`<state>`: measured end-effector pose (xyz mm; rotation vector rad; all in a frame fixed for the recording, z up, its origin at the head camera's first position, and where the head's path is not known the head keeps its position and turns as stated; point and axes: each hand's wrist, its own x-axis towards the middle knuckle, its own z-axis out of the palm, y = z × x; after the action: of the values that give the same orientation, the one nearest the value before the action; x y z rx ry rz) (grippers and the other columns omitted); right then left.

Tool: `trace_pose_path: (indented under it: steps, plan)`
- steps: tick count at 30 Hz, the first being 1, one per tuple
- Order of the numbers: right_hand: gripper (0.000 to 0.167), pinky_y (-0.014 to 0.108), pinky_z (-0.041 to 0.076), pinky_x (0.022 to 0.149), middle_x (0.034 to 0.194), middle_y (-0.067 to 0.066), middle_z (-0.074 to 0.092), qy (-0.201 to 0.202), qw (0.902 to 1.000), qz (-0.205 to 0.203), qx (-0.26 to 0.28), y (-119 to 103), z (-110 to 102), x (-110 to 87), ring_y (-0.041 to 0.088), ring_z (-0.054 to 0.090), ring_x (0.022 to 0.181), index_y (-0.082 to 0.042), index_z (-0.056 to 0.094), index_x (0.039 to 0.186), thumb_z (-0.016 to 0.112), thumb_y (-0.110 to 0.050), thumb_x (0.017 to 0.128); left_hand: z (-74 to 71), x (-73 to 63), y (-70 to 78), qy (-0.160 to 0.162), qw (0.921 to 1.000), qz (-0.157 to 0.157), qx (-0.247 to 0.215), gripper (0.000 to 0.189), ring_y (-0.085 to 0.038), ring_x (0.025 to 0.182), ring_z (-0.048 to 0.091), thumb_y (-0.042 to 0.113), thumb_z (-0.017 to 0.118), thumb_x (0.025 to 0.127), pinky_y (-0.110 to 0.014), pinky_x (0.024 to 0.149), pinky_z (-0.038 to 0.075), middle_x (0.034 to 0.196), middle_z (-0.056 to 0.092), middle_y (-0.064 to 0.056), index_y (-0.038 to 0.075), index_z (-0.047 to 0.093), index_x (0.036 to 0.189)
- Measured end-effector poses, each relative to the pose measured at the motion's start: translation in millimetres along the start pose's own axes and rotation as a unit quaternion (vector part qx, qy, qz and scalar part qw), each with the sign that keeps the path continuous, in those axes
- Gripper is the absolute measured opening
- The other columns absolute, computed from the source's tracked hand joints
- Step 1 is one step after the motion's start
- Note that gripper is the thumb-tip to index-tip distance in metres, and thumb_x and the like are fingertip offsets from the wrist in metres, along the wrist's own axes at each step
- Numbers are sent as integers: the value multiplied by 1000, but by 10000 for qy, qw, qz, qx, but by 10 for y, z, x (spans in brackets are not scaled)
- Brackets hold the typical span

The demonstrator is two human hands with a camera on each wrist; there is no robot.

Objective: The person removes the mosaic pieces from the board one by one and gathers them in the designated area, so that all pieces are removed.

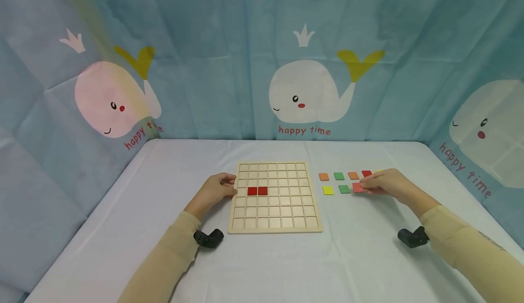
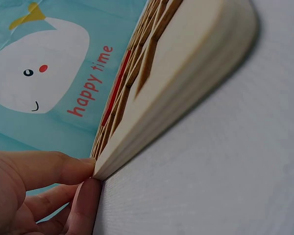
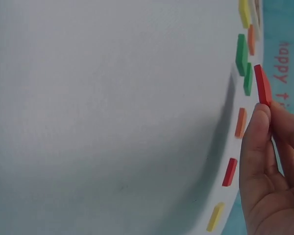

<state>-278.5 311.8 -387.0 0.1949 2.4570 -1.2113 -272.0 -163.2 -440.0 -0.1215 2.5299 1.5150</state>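
Observation:
A square wooden grid board lies on the table, with two red tiles side by side in its cells near the left. My left hand grips the board's left edge; thumb and fingertips meet at the rim in the left wrist view. Off to the right, my right hand pinches a red square tile between thumb and fingers. In the right wrist view that tile is held up on edge, its lower end hidden by the fingertips.
Loose tiles lie in two rows right of the board: orange, green and another red one at the back, yellow and green in front. A yellow tile is partly behind my right hand. A whale-print curtain surrounds the white table.

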Motion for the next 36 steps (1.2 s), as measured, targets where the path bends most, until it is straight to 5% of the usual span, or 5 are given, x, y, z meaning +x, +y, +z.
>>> trace_pose_path:
  steps: [4,12,21,36]
  plan:
    - [53,18,54,71,108,3,69,44,9999,97,-5,41,-21,39,5,59,80,1,64,129,74,-31,89,1,0,0,-21,10000,36,-42,49,-23,105,59,4,70,87,-28,83,55,124,59,-16,0,56,134]
    - [54,16,53,71,85,-9,72,76,9993,312,191,89,-43,103,4,66,74,2,63,130,74,-32,90,-5,-3,7,-84,9999,25,-130,50,-23,105,59,3,69,88,-27,82,55,124,58,-17,-1,55,135]
    - [57,18,56,72,88,-6,73,9,9979,373,526,104,-31,133,4,67,73,10,57,133,75,-24,90,-6,-23,18,-73,9999,22,-108,49,-22,103,59,3,69,87,-27,81,55,123,58,-16,-1,56,134]
    - [47,15,52,69,72,-9,69,182,9987,429,197,52,-38,125,4,68,68,8,64,123,72,-26,91,-17,-16,13,-141,9997,-44,-199,51,-23,106,59,3,68,87,-28,84,56,126,57,-17,-1,54,136]
